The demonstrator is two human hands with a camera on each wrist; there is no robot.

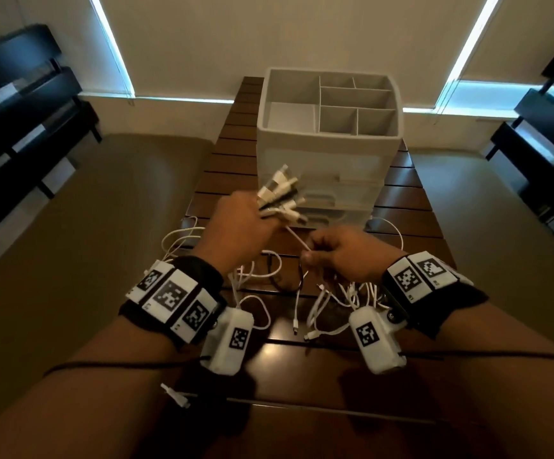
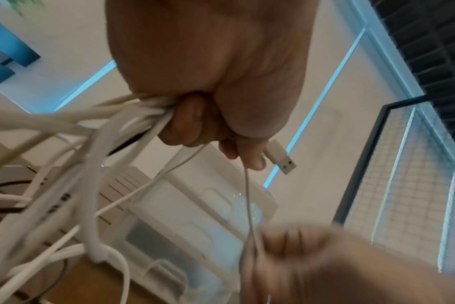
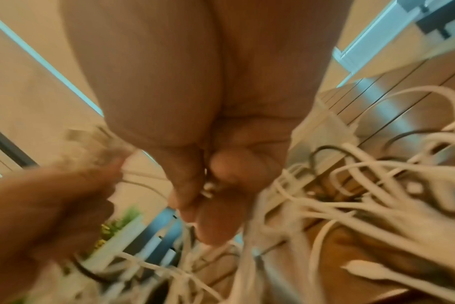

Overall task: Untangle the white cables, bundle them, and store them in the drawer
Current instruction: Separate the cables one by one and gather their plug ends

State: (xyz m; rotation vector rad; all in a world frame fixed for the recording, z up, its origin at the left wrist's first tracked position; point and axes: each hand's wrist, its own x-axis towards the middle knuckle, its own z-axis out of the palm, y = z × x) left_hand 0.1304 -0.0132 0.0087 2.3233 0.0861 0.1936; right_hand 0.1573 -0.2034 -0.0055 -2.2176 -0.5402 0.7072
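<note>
The left hand (image 1: 239,223) grips a bunch of white cables (image 1: 278,193) by their plug ends. The right hand (image 1: 345,250) pinches one cable (image 1: 297,240) running from that bunch. More cables lie tangled on the tabletop (image 1: 401,213), near the white drawer box (image 1: 328,167).

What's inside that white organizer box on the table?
The organizer shows only bare dividers and empty-looking compartments on top. Its drawers below are shut, partly hidden behind the cable ends, so their contents can't be seen.

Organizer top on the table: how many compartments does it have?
6 in the organizer: one large at left, two at the back, one wide middle, two in front.
</note>
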